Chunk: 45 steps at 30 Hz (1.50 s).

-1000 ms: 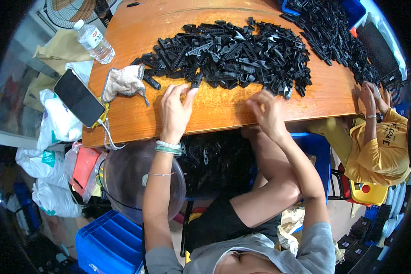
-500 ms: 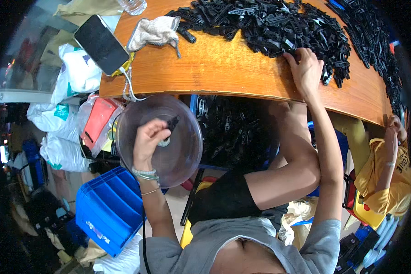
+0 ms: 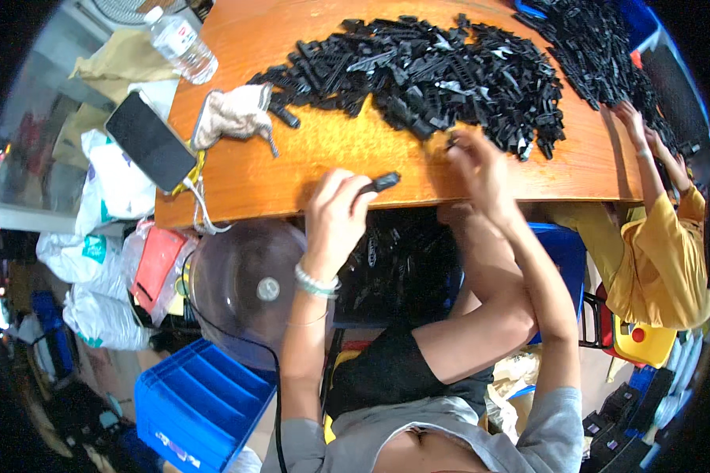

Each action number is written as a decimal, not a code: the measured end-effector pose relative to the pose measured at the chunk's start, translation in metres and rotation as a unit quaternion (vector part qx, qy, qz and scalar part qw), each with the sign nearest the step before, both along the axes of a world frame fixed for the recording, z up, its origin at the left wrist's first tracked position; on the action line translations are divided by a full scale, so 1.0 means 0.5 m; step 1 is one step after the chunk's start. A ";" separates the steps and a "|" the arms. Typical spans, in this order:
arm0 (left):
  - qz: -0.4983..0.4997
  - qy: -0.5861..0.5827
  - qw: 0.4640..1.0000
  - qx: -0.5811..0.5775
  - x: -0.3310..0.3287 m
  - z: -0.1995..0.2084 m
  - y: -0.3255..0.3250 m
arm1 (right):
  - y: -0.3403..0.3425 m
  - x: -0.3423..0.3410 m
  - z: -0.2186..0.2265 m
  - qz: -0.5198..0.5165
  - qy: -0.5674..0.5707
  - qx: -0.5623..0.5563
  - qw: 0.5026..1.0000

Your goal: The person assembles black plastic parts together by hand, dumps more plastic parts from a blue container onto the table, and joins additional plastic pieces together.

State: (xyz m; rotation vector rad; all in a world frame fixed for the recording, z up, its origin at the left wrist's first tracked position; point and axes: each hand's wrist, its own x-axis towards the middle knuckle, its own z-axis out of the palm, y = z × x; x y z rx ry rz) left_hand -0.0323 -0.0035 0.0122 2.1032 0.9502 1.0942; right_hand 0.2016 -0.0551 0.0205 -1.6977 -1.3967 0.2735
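My left hand [image 3: 333, 221] is closed around one end of a short black plastic piece [image 3: 383, 184], held above the table's front edge. My right hand [image 3: 483, 175] is a little farther right, thumb and fingers pinched on a small dark piece [image 3: 453, 141] that is partly hidden and blurred. Just beyond it spreads a wide heap of black plastic parts [image 3: 450, 75] on the wooden table [image 3: 323, 146]. Left of my left forearm, below the table edge, sits a clear round plastic tub [image 3: 229, 268].
On the table's left lie a cloth glove [image 3: 233, 114], a cabled phone [image 3: 151, 142] and a water bottle [image 3: 183, 47]. A blue crate [image 3: 201, 406] stands lower left. At right a person in a yellow shirt [image 3: 659, 264] reaches to another pile of black parts [image 3: 588, 47].
My left hand has moved up and right from over the clear tub to the table edge, keeping its black piece. My right hand has drawn back left from the heap. The view has shifted.
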 end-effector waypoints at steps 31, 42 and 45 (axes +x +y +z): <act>0.011 0.050 0.996 -0.077 0.064 0.013 0.092 | -0.069 -0.057 0.035 0.340 0.020 -0.126 0.932; -0.105 -0.019 0.992 -0.073 -0.055 0.045 0.078 | 0.068 0.042 -0.010 -0.054 -0.080 0.014 0.995; -0.091 -0.090 0.951 -0.283 -0.177 0.042 0.024 | 0.082 0.068 -0.023 -0.090 -0.212 0.023 0.973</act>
